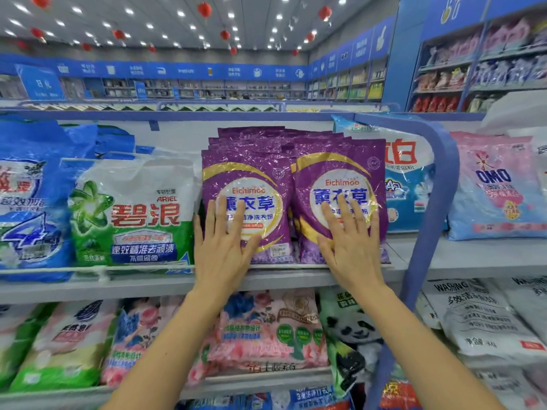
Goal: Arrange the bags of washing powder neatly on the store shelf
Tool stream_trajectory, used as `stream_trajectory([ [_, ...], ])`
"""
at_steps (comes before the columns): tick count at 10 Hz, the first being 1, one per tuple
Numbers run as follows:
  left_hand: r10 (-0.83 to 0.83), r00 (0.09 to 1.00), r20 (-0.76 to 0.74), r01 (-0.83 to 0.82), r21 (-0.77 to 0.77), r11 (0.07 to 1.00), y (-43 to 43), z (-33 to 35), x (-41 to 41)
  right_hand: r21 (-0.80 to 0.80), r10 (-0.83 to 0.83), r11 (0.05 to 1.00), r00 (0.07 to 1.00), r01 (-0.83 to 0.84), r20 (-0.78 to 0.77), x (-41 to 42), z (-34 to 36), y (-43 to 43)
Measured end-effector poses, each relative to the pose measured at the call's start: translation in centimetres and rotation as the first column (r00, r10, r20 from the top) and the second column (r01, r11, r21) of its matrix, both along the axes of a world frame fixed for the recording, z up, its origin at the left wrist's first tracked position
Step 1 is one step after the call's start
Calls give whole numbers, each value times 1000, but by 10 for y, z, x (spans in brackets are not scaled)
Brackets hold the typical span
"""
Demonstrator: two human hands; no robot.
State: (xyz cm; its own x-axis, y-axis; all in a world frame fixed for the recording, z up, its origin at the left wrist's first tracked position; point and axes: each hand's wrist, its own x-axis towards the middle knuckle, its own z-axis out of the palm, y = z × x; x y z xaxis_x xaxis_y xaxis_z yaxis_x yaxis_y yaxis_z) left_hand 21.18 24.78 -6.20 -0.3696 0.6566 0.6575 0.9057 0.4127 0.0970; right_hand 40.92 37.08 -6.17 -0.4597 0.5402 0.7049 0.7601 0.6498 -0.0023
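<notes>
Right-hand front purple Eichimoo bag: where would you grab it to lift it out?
Its top edge, from the front and above. The right purple bag stands upright, flanked closely by the left purple bag and a blue-and-white bag, so its sides look blocked; the top stands free.

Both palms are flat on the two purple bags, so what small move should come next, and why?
Probably a gentle, even push backward. The left hand and right hand lie flat on the left purple bag and right purple bag. The rear bags show staggered tops, so pushing should help square both rows.
</notes>
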Motion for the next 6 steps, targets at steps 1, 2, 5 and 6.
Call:
stream_trajectory([
  [1,-62,997,52,60,27,998,1,-2,-1,-9,-16,1000,1000,16,-7,0,-1,-1],
  [2,-125,989,75,123,43,992,-2,-3,-2,-5,-24,1000,1000,24,11,0,0,-2],
  [5,-240,970,32,236,87,968,-43,-17,11,0,123,992,983,-124,-138,20,-14,-35],
  [6,-298,955,-13,298,59,953,-80,-70,21,34,292,956,935,-291,-200,37,-58,-66],
])
